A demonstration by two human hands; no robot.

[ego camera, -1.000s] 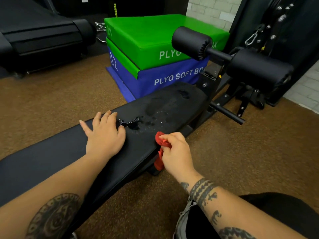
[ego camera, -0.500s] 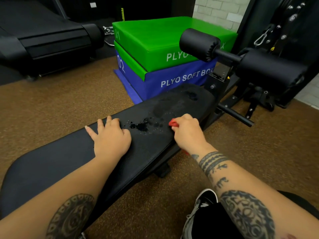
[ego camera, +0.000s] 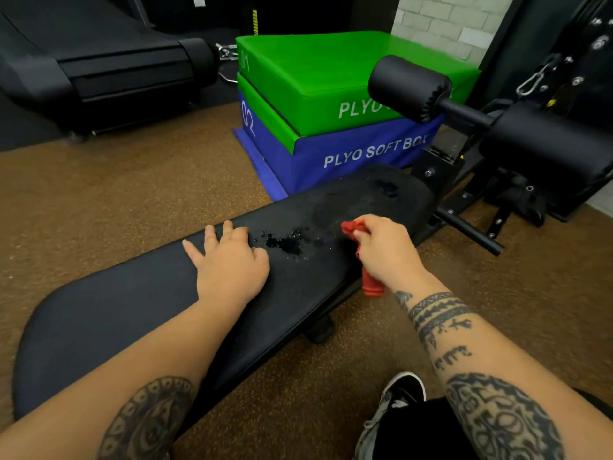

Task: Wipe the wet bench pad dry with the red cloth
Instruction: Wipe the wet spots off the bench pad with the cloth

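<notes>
A long black bench pad [ego camera: 139, 303] runs from lower left to upper right. Water droplets [ego camera: 285, 242] pool on its middle, and a duller damp patch [ego camera: 351, 200] spreads toward the far end. My left hand [ego camera: 229, 263] rests flat on the pad, fingers spread, just left of the droplets. My right hand [ego camera: 384, 250] grips the bunched red cloth [ego camera: 353, 227] at the pad's near edge, right of the droplets. One end of the cloth hangs below the hand beside the pad.
Green and blue plyo soft boxes [ego camera: 331, 104] are stacked behind the bench. Black roller pads [ego camera: 408, 88] and the bench frame [ego camera: 464, 224] stand at the right. A treadmill [ego camera: 99, 71] sits at the back left. My shoe [ego camera: 394, 403] is on the brown floor below.
My right hand carried the red cloth from below the pad's edge up onto the pad, next to the droplets. My left hand stayed pressed on the pad.
</notes>
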